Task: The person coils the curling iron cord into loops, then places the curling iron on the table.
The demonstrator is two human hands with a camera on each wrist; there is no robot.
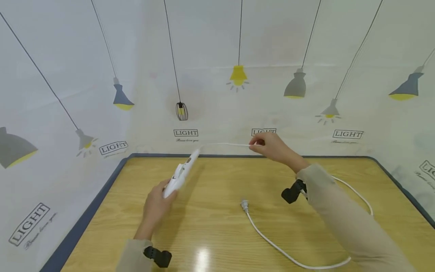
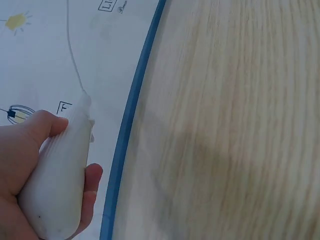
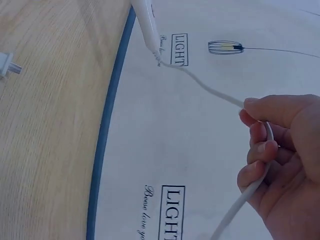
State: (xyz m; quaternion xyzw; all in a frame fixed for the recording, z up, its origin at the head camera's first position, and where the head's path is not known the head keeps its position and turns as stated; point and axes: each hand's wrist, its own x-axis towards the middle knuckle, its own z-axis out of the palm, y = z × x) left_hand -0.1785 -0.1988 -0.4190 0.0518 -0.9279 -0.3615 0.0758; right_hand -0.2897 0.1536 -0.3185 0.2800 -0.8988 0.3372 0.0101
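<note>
My left hand grips a slim white handheld appliance by its broad rounded end, fingers on one side and thumb on the other. The appliance tilts up and away, and a white power cord leaves its narrow far tip. Between thumb and fingertips my right hand pinches this cord, which runs on through the curled fingers in the right wrist view. The stretch between the hands hangs nearly level with a slight sag. Lower down, the cord's two-pronged plug lies on the table. The appliance's exact kind is unclear.
The wooden table has a dark blue edge along its back and sides. Behind it hangs a white wall covering printed with lamps and the word LIGHT. More cord curves over the right part of the table, partly behind my right sleeve.
</note>
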